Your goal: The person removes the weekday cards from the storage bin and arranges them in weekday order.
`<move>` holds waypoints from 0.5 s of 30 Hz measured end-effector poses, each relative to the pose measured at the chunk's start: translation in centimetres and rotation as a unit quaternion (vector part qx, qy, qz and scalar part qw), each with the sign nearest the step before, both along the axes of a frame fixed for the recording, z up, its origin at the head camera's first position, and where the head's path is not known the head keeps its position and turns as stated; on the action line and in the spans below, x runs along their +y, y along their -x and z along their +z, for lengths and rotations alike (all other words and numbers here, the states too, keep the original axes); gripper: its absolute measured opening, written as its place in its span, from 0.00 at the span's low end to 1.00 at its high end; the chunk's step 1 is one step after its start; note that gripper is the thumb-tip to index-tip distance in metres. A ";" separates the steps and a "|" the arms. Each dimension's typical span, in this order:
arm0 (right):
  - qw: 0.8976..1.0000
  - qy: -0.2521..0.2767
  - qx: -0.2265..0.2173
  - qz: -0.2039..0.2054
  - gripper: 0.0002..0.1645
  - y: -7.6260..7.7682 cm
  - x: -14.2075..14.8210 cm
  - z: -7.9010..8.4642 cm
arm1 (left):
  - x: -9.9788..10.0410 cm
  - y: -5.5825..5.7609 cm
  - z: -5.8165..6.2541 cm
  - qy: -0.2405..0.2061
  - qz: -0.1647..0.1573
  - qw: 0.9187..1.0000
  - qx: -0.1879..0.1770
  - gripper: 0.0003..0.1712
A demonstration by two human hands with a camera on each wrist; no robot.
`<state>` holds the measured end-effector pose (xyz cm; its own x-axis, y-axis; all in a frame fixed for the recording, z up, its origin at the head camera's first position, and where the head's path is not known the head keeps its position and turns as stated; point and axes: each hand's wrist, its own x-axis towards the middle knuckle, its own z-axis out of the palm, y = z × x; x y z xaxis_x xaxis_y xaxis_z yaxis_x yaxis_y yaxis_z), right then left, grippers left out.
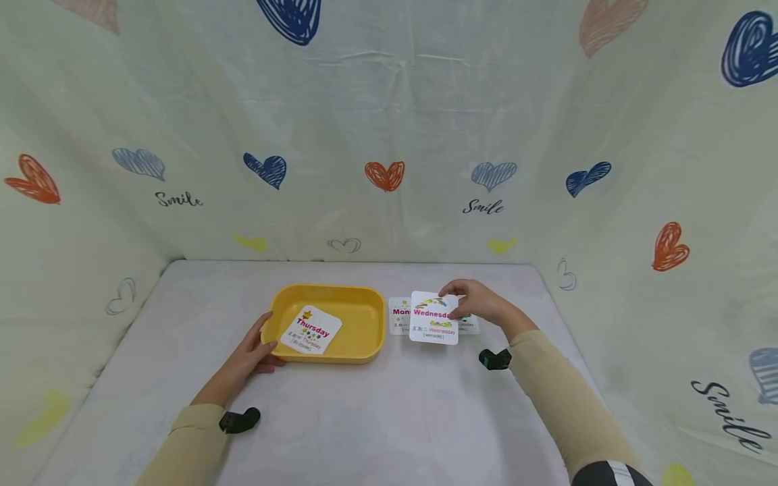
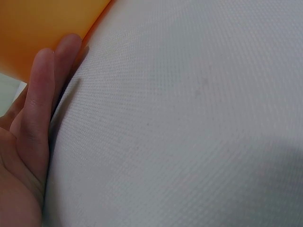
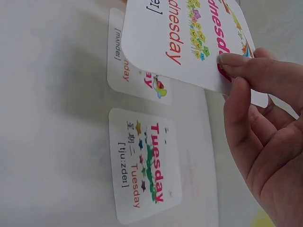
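Note:
My right hand [image 1: 480, 302] pinches the white Wednesday card [image 1: 428, 331] between thumb and fingers by its right side. In the right wrist view, that card is held tilted above the table. It overlaps the Monday card [image 3: 118, 71] there, while the Tuesday card [image 3: 147, 165] lies flat nearby. A shallow yellow tray [image 1: 365, 297] sits to the left of these cards. Inside it lies the Thursday card [image 1: 310, 331], turned at an angle. My left hand [image 1: 246, 358] holds the tray's left end near the front corner, with fingers [image 2: 41, 90] against its outer side in the left wrist view.
A white cloth-covered table [image 1: 389, 418] spreads beneath everything. Behind it and at the sides hangs a pale curtain [image 1: 425, 121] printed with hearts and the word Smile. Black bands with small devices [image 1: 240, 420] sit at both wrists.

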<state>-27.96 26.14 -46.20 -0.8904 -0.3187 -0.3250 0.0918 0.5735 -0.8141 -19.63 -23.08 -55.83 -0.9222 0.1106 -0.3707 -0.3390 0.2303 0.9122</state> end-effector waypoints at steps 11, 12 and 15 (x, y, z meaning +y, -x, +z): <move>0.998 0.003 0.006 -0.056 0.27 -0.6 3.4 -1.3 | 0.1 -0.3 0.4 0.001 -0.009 1.000 0.007 0.46; 0.998 0.004 0.007 -0.060 0.27 -0.6 3.8 -1.4 | 0.1 -0.3 0.5 0.002 -0.010 1.000 0.008 0.46; 0.997 0.012 0.009 -0.070 0.27 -0.7 4.8 -1.9 | 0.1 -0.3 0.6 0.003 -0.012 1.000 0.009 0.46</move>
<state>-27.23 30.98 -48.08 -0.9322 -0.1984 -0.3028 0.1557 0.5355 -0.8300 -19.30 -22.98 -55.28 -0.9260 0.1296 -0.3547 -0.3170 0.2440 0.9165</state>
